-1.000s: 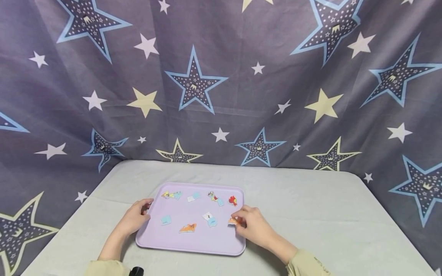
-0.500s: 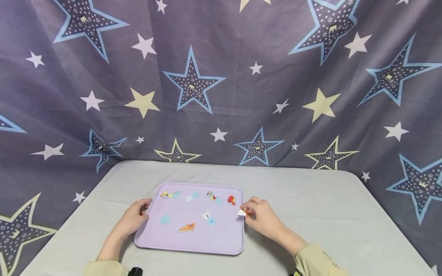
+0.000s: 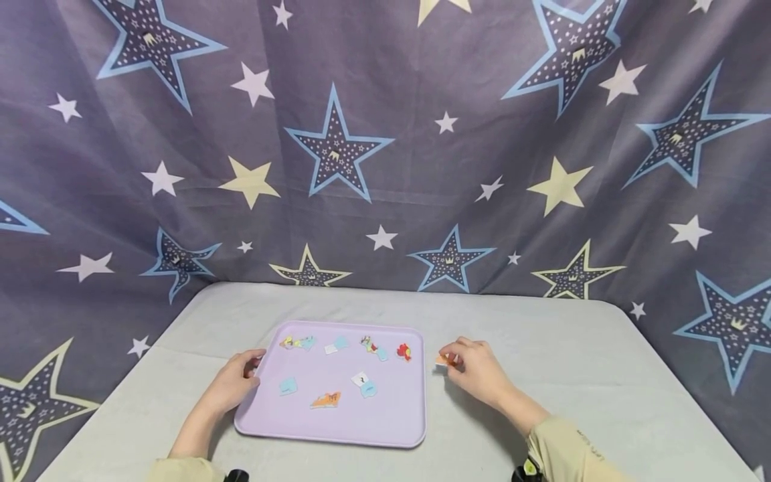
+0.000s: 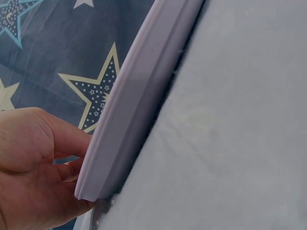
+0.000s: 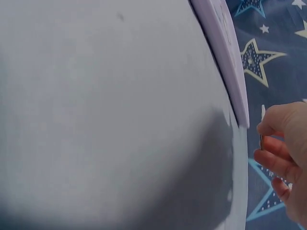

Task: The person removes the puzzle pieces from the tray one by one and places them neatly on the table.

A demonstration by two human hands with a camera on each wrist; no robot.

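Note:
My right hand (image 3: 482, 375) pinches a small orange-and-white puzzle piece (image 3: 443, 360) between thumb and fingers, over the table just right of the tray. In the right wrist view the piece (image 5: 262, 125) appears edge-on as a thin sliver. A lilac tray (image 3: 337, 428) lies on the table, with my left hand (image 3: 230, 380) gripping its left rim. The left wrist view has the thumb (image 4: 72, 140) against the tray's rim (image 4: 129, 110). Puzzle pieces lie scattered on the tray, among them a red one (image 3: 404, 352), an orange one (image 3: 326, 400) and a light blue one (image 3: 288, 386).
The pale cloth-covered table (image 3: 542, 361) extends around the tray, widest to the right. Behind it hangs a dark curtain (image 3: 409, 134) printed with stars. Along the tray's far side lie a yellow-and-blue piece (image 3: 298, 343) and several others.
My right hand has lifted the orange-and-white piece from over the tray's right part and carried it right, past the rim. The left hand stays at the tray's left edge.

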